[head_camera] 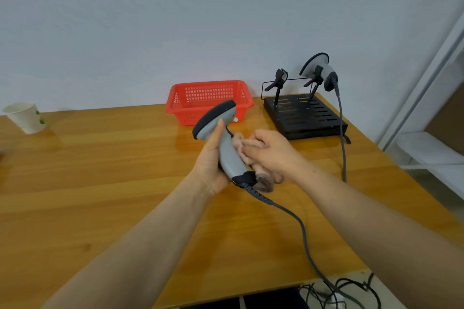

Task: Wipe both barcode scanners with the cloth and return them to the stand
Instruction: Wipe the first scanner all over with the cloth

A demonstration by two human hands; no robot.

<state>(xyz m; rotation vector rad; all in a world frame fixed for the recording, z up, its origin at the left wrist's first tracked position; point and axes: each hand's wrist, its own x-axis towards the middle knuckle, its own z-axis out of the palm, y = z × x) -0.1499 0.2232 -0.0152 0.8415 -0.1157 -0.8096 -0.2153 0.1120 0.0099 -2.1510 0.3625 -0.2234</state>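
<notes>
Both forearms reach in from the near table [100, 183] edge. Left hand [211, 160] wraps the grey scanner [226, 143] around its handle, thumb up along the neck, fingers closed behind; head tilted up and away toward the stand [303, 118]. Right hand [271, 150] presses a bunched pink cloth [263, 178] against the handle's stand-facing side, fingers curled over the fabric, part of the cloth hanging below the palm beside the black cable boot.

Held scanner sits in the air above the table, nearer the camera than the stand, in front of the red basket [208, 100]. Its cable [301, 228] trails from the butt toward the near table edge and drops off among loose wires.

Second scanner [319, 70] rests in the stand's far cradle, head up, its own cord hanging beside the stand. Other cradle [280, 78], on the basket side, stands empty. Paper cup [26, 116] well apart from the stand, at the far opposite end.

Handling judgement: scanner looks like a rigid, light plastic shell, smooth and somewhat slippery, so the handle is the safest hold; the window end likely scratches easily. Cable drag may tug during re-seating. Cloth is soft, limp, conforms to curves, needs pinching to stay put.

Wiping of the first unit appears under way; second untouched, as far as can be judged.
</notes>
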